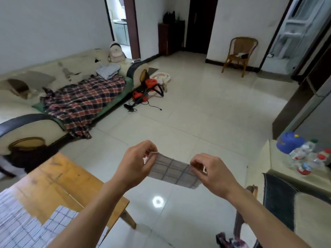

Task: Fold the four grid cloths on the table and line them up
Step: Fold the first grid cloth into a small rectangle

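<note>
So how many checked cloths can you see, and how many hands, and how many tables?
Cloths held in the air: 1
Cloths on the table: 2, one at the left edge and one nearer the arm
Hands: 2, left hand and right hand
Tables: 1
Total: 6
</note>
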